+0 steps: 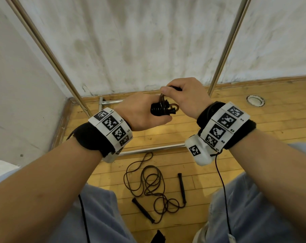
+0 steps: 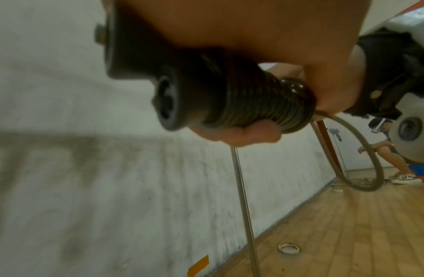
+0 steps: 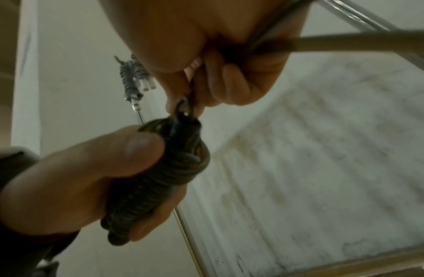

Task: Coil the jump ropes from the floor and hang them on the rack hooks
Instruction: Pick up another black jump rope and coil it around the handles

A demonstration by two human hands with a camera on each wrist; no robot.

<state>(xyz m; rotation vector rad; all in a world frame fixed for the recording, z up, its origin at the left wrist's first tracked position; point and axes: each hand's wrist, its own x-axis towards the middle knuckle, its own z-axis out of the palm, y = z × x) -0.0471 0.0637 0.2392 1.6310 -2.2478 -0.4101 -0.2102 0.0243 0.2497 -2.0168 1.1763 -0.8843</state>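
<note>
My left hand (image 1: 157, 118) grips a jump rope bundle (image 1: 160, 109): black handles with brown cord wound tightly round them. Just above it, my right hand (image 1: 168, 91) pinches a loop of the same cord at the bundle's top end. In the left wrist view the wound bundle (image 2: 241, 105) fills my palm and a loose cord loop (image 2: 367, 150) hangs from it. The right wrist view shows my right fingertips (image 3: 177, 105) holding the cord at the bundle (image 3: 153, 183). A second jump rope (image 1: 154, 186) lies tangled on the wooden floor between my legs.
The metal rack's uprights (image 1: 224, 51) rise left and right against the white wall, and its base bar (image 1: 148, 149) lies on the floor. Grey spring-like pieces (image 3: 132, 78) hang overhead. There is a round floor fitting (image 1: 255, 100) at right. A person (image 2: 391, 150) crouches farther off.
</note>
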